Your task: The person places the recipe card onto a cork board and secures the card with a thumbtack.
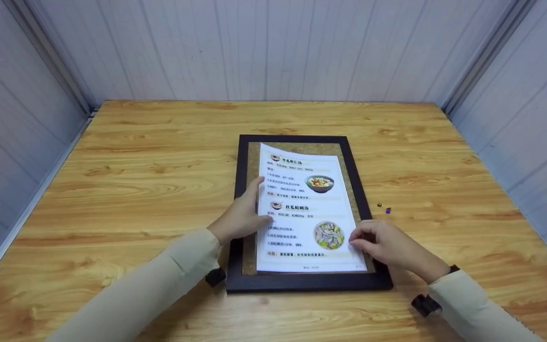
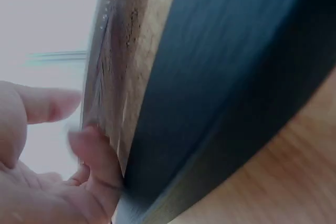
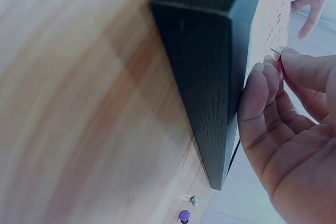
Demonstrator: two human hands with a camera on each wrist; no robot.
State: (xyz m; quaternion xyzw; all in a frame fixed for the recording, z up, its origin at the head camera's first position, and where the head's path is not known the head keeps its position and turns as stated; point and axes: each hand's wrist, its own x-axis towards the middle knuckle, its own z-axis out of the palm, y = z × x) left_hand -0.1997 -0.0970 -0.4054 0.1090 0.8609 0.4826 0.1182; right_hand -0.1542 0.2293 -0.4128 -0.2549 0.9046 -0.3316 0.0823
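A printed recipe sheet (image 1: 297,228) lies over the corkboard (image 1: 253,156) inside a black frame, its top left corner lifted a little. My left hand (image 1: 242,213) rests at the sheet's left edge, thumb and fingers spread apart; the left wrist view shows the fingers (image 2: 97,156) beside the cork. Near the sheet's lower right edge, my right hand (image 1: 382,242) pinches a small pin (image 3: 275,51) between thumb and fingertips. Only its thin metal point shows; the head is hidden by the fingers.
Just right of the frame, a gold pin (image 1: 379,204) and a purple pin (image 1: 388,210) lie on the wooden table (image 1: 159,156). The black frame (image 1: 311,283) stands up from the tabletop as a raised edge. Pale panel walls (image 1: 273,52) enclose the table's back and sides.
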